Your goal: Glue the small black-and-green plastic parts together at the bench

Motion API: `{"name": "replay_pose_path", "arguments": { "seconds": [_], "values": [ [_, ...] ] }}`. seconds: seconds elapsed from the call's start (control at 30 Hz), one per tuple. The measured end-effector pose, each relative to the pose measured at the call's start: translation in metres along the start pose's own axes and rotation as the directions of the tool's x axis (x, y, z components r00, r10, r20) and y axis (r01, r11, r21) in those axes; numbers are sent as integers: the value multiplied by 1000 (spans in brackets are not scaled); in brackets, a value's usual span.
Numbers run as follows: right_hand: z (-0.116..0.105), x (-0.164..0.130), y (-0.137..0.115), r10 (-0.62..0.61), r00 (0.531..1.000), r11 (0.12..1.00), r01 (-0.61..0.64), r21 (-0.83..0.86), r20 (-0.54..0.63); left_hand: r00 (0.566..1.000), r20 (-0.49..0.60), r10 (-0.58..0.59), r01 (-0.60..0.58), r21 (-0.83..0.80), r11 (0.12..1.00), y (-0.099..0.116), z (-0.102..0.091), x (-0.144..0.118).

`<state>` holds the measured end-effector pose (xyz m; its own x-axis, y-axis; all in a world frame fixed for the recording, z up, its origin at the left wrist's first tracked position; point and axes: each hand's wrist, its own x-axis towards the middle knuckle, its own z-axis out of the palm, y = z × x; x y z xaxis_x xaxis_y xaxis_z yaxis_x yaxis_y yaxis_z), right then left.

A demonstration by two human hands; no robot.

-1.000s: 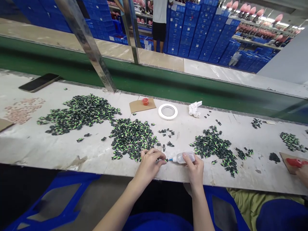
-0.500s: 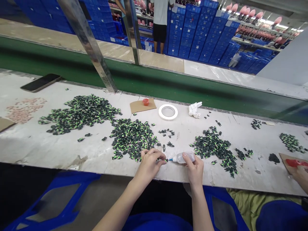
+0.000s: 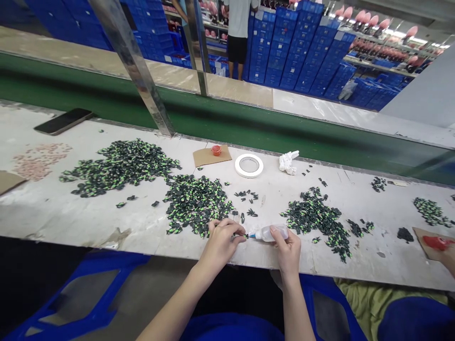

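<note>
The left hand (image 3: 221,241) is pinching a small dark piece (image 3: 243,235) between curled fingertips, just in front of the middle pile (image 3: 197,201). The right hand (image 3: 287,248) is gripping a small bottle (image 3: 272,232), its nozzle touching that piece, right of the pile.

1. The small piece your left hand (image 3: 222,241) pinches is mostly covered by your fingers; too small to tell its shape.
2. A co-worker's hand (image 3: 448,259) is cut by the right edge.
3. The standing person (image 3: 237,33) is cropped above the chest.
</note>
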<state>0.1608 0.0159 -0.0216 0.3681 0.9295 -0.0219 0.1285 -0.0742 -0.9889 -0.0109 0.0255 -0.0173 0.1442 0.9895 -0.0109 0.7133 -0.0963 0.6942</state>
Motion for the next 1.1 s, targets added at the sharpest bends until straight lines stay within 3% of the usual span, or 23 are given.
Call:
{"name": "replay_pose_path", "arguments": {
  "seconds": [0.27, 0.47, 0.67, 0.9, 0.97, 1.03, 1.1],
  "values": [
    [-1, 1, 5, 12, 1000, 1000, -11, 28, -24, 1000, 4, 0, 0, -7, 1000, 1, 0, 0],
    [-7, 6, 10, 34, 985, 984, -4, 179, -166, 1000, 9, 19, -19, -8, 1000, -2, 1, -1],
    [1, 26, -5, -113, 975, 993, 117, 6, -193, 985, -110, 132, -129, 33, 991, -12, 9, -4],
    [15, 48, 5, -96, 990, 980, 76, -183, -104, 956, -183, 228, -226, 33, 974, -22, 17, -7],
    [15, 40, 2, -222, 957, 942, 161, -295, -187, 960, -193, 204, -205, 18, 979, -28, 15, -8],
    [16, 26, -5, -474, 839, 830, 323, -455, -267, 964, -210, 163, -168, -8, 986, -34, 10, -9],
    [22, 12, -11, -679, 717, 664, 506, -551, -159, 961, -248, 119, -132, -37, 991, -39, 4, -10]
  ]
}}
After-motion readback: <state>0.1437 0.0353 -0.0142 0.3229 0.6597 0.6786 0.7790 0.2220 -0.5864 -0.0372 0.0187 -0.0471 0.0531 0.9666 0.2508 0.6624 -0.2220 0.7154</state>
